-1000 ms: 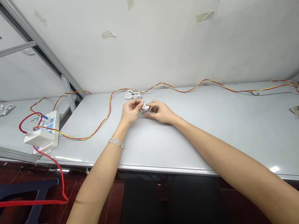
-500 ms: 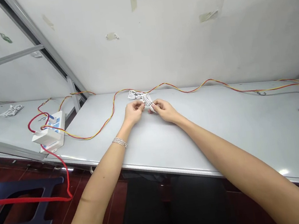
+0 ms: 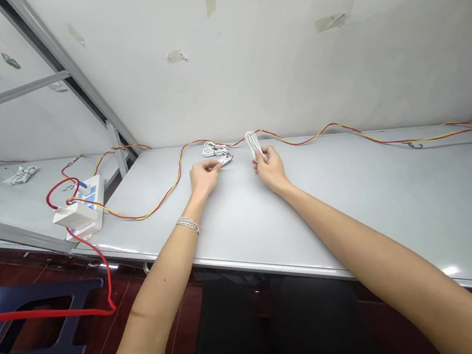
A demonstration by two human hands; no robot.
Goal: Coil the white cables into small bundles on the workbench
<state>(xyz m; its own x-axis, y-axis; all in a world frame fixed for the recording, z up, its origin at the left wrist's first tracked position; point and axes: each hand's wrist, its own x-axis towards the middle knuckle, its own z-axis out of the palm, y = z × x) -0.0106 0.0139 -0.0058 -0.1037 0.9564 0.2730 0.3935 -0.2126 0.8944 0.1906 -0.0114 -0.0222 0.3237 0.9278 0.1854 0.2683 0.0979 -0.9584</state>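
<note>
My right hand (image 3: 270,169) holds a looped white cable (image 3: 253,145) upright, its loops rising above the fingers. My left hand (image 3: 204,179) rests at the table's far side, fingertips pinched on a small white cable bundle (image 3: 225,159). Just behind that bundle lies a coiled white cable (image 3: 214,149), touching it. A gap of bare table separates my two hands. A chain bracelet (image 3: 188,225) circles my left wrist.
A red-and-yellow twisted wire (image 3: 301,141) runs along the back of the white table (image 3: 355,213). At left sit a white power strip (image 3: 90,203) with a plug and a white cable bundle (image 3: 21,174). A red cable (image 3: 108,283) drops towards a blue chair (image 3: 33,328).
My hands have moved apart. The right hand has carried the looped white cable to the right and raised it upright, while the left hand stays near the coil.
</note>
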